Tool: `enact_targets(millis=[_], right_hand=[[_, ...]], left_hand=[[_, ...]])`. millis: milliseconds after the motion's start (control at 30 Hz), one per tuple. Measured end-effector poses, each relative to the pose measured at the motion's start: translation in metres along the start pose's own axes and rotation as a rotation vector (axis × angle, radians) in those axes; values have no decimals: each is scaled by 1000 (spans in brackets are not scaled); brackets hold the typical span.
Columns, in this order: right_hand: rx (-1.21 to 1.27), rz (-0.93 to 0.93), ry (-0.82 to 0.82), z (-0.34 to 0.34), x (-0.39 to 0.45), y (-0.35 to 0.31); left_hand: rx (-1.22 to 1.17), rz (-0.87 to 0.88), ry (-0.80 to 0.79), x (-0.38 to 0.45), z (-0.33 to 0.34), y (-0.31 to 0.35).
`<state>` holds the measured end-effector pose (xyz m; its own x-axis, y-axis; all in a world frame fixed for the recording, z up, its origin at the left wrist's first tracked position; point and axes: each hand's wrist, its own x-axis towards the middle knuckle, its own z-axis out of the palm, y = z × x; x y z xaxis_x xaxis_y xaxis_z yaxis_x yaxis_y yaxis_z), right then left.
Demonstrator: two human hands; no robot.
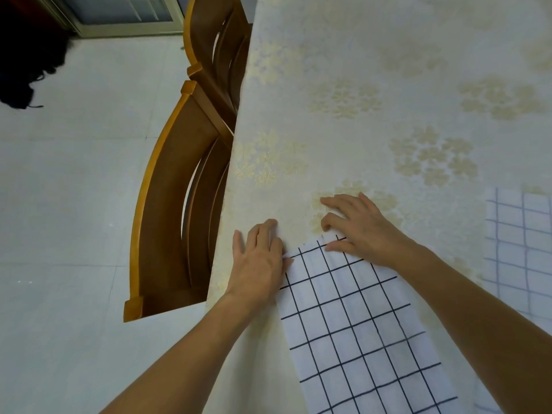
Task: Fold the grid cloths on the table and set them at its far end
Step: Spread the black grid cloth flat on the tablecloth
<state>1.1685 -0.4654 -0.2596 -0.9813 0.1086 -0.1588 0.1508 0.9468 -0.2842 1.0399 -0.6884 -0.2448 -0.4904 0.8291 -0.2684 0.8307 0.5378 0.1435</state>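
Observation:
A white cloth with a black grid (355, 324) lies as a long strip on the table (388, 85), near its left edge, running from the bottom of the view up to my hands. My left hand (260, 261) lies on the strip's far left corner, fingers fairly straight and pointing away from me. My right hand (355, 225) presses on the far right corner with its fingers spread and reaching past the cloth's end onto the tablecloth. A second white cloth with a paler blue-grey grid (519, 249) lies flat at the right edge of the view.
The table wears a cream cloth with gold flower prints. Two wooden chairs (179, 204) are pushed in along its left side. Pale tiled floor lies to the left, with a dark heap (24, 55) at the top left corner.

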Motion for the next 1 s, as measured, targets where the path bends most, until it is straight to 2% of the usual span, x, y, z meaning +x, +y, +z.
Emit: enact_targets(millis=[233,433,533,733,1000], right_hand=[[-65,-85,-11,-2,2,-8],[31,-128,128,-19,4,-15],[95,-102,122,-32,6,-19],[121,-67,-21,-56,17,-20],[1,-40,70,-101,17,-44]], left_hand=[[-58,152,102,-8,0,-5],[-252,97,41,-3,-8,-11],[-268,112,75,4,-14,-12],[-99,249,282,8,-39,-21],[-34,289,387,0,-87,-29]])
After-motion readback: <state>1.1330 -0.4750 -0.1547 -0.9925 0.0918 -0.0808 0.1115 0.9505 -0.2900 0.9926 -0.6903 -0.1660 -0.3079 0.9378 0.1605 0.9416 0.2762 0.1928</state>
